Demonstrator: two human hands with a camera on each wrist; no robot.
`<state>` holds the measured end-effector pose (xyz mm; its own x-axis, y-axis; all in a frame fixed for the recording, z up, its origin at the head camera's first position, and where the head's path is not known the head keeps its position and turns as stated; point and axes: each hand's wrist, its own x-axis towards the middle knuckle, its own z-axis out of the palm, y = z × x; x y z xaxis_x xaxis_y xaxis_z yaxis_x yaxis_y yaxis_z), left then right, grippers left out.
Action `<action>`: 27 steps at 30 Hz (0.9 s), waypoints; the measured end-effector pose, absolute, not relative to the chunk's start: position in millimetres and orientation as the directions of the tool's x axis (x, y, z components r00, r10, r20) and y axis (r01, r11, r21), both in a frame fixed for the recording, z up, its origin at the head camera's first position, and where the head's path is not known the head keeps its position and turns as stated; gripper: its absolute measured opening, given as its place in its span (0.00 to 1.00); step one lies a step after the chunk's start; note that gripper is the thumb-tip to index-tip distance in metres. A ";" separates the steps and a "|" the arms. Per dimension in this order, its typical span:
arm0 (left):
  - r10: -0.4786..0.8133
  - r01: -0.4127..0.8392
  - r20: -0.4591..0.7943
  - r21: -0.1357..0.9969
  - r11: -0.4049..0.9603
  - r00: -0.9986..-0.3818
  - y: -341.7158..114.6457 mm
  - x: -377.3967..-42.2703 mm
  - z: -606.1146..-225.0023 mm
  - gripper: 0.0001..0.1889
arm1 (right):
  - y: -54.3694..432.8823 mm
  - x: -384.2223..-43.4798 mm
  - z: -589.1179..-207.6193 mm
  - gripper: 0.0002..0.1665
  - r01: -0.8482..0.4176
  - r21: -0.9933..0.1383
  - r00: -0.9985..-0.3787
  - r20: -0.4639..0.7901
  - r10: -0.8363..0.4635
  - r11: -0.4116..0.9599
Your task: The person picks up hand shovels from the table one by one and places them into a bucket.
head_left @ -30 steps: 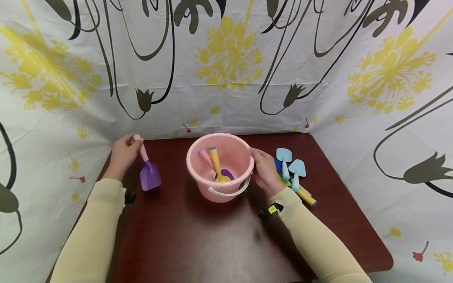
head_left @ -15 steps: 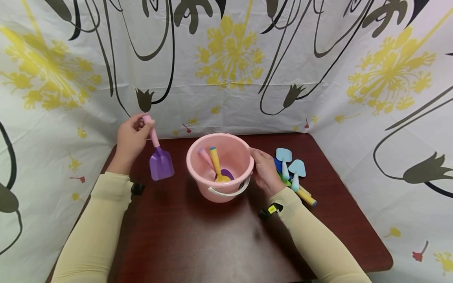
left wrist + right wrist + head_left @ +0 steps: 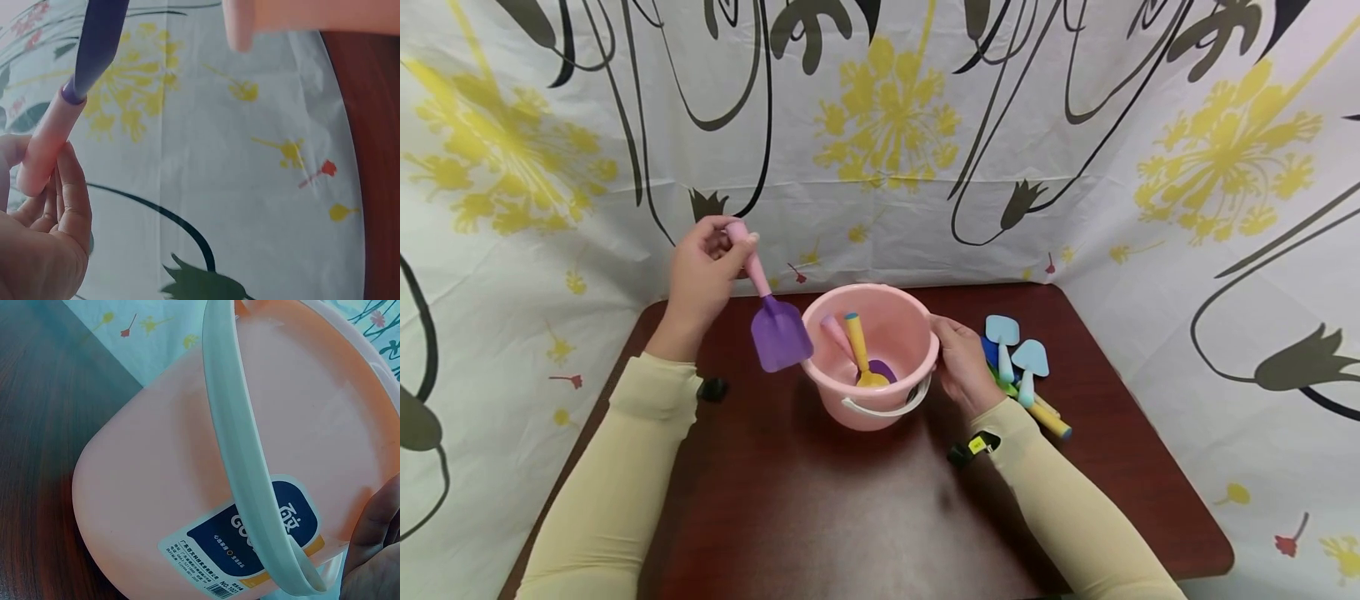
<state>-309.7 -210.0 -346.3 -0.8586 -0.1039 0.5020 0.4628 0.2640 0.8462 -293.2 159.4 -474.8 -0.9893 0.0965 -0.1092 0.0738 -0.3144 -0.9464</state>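
Observation:
My left hand (image 3: 703, 267) pinches the pink handle of a toy shovel (image 3: 781, 336) near its end. The purple blade hangs downward and overlaps the left rim of a pink bucket (image 3: 842, 400) in the head view. In the left wrist view, thumb and fingers close round the shovel's handle (image 3: 50, 140). My right hand (image 3: 962, 362) grips the bucket's right rim; its fingers (image 3: 378, 515) show at the edge of the right wrist view. Inside the bucket are a yellow toy tool (image 3: 857, 337) with a blue tip and a pink-handled purple one (image 3: 837, 335). A white bail handle (image 3: 887, 410) hangs across the front.
Right of my right hand lies a pile of toy tools, with light blue shovels (image 3: 1002, 330) on top and a yellow handle (image 3: 1051, 419) sticking out. All stand on a dark red-brown table (image 3: 820, 508). A patterned white sheet (image 3: 880, 233) encloses it behind and at the sides.
My left hand has risen and moved right, carrying the shovel from the table's left side up to the bucket's left rim. The right hand and the bucket have stayed in place.

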 end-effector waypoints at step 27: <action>0.064 0.433 0.435 0.852 0.293 -0.898 -139.4 -307.5 -359.7 0.22 | 158.5 -293.1 -475.0 0.17 0.064 -0.944 -0.990 -0.102 0.102 -0.324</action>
